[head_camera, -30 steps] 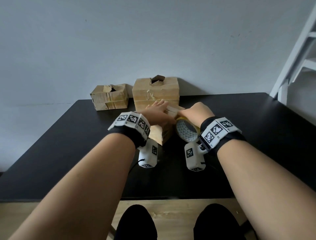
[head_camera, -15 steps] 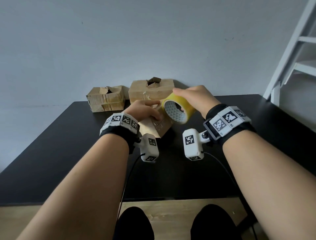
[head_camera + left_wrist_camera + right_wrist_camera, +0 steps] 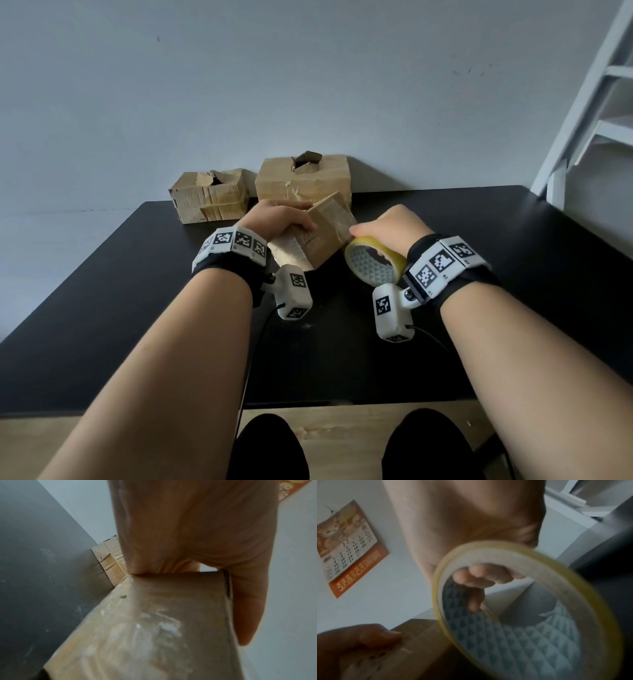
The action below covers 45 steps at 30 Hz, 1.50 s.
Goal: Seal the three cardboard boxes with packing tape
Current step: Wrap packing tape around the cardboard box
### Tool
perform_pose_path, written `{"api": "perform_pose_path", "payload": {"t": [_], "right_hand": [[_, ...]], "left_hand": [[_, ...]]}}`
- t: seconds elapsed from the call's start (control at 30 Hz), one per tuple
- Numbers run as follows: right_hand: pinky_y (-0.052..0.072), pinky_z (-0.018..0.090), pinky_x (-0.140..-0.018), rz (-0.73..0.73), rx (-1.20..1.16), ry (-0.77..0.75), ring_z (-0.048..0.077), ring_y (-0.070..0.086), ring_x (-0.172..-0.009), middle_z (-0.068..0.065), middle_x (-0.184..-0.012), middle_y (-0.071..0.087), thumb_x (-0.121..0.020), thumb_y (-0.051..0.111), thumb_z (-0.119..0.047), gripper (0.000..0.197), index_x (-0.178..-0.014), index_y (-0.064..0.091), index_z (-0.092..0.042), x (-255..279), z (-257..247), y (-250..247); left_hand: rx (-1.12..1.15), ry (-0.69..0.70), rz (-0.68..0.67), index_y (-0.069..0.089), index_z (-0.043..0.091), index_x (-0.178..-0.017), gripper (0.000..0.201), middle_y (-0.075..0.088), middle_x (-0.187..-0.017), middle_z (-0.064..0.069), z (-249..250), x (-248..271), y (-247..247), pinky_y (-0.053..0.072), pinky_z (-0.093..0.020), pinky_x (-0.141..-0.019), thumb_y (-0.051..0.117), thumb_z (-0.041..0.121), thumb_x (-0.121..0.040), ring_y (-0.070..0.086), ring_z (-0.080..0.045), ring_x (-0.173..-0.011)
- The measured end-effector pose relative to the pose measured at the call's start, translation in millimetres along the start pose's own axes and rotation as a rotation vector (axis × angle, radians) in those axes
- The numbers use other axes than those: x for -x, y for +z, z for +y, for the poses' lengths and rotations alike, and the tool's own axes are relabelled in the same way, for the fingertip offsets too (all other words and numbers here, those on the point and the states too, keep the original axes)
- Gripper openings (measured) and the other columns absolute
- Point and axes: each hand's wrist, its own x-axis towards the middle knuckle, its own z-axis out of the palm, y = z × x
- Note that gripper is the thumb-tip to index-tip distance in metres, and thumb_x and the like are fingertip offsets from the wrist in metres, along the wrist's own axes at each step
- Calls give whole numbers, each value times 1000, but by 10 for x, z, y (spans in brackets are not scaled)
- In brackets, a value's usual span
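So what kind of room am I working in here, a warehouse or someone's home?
Most likely a home room or small office, not a warehouse: a plain black table pushed against a bare painted wall, a picture calendar hanging on it, and a white ladder-like frame alongside.

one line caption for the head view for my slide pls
Left hand tilts a small cardboard box while the right hand holds a yellow tape roll against it.
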Motion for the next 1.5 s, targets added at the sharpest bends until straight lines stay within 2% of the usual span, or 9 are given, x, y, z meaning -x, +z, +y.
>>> {"api": "perform_pose_path", "payload": {"t": [0.17,0.33,0.43,0.73,0.87,0.97,1.2,1.4,1.5], "right_hand": [[51,34,-70,42,-109,-85,21,57,-56,8,-60,59,-77,67,-57,46,-62,54,-15,-14,-90,-54],[50,26,-55,-2,-138,-13,16,56,-46,7,-59,66,-81,69,-41,45,-78,73,3,18,-49,-46],[45,21,-46,-28,1,40,15,52,-37,2,-46,60,-81,70,-38,38,-72,72,-1,32,-44,34],[58,37,-73,1,70,16,24,62,-56,6,-62,66,-78,67,-38,31,-70,65,-8,-20,-162,205],[50,32,-61,10,91,9,28,63,-64,8,-70,66,-78,66,-40,31,-67,59,-11,-7,-197,217],[39,27,-54,16,90,3,24,63,-65,6,-73,65,-79,69,-42,33,-73,61,-11,26,-228,211],[37,27,-52,19,95,17,23,61,-62,6,-72,65,-81,66,-43,34,-73,60,-11,19,-234,224],[35,27,-52,15,108,25,20,58,-64,4,-73,61,-83,65,-39,30,-74,58,-12,14,-274,232],[37,27,-52,23,123,31,21,60,-64,5,-74,63,-83,64,-39,29,-75,59,-12,23,-286,234]], "left_hand": [[163,-72,34,75,20,-96,30,74,-94,-10,-67,-4,-51,57,-39,-86,76,12,-67,70,-28,-86],[283,-149,-24,64,2,-117,75,70,-103,-18,-266,-90,-71,55,-42,-78,82,23,-46,68,-33,-85],[338,-171,-20,63,1,-114,60,69,-95,-15,-253,-38,-59,55,-37,-72,75,21,-60,66,-30,-78],[190,-128,107,66,8,-94,17,64,-84,-11,-200,5,-36,50,-30,-66,62,16,-80,60,-21,-65],[-351,165,98,52,26,-136,48,59,-131,-8,-12,61,55,47,-19,-72,46,8,-92,60,-12,-87],[-693,349,67,47,27,-140,55,49,-144,-2,84,112,175,40,-22,-93,38,0,-94,51,-20,-124],[-827,316,-43,48,27,-140,64,30,-155,7,13,-7,118,8,-30,-118,29,-7,-89,17,-15,-146],[-791,237,-89,33,16,-148,49,16,-160,-3,73,27,145,14,-38,-119,42,14,-100,13,-24,-148],[-919,201,-165,21,35,-151,75,8,-161,4,43,47,84,10,-45,-118,61,34,-87,2,-24,-148]]}}
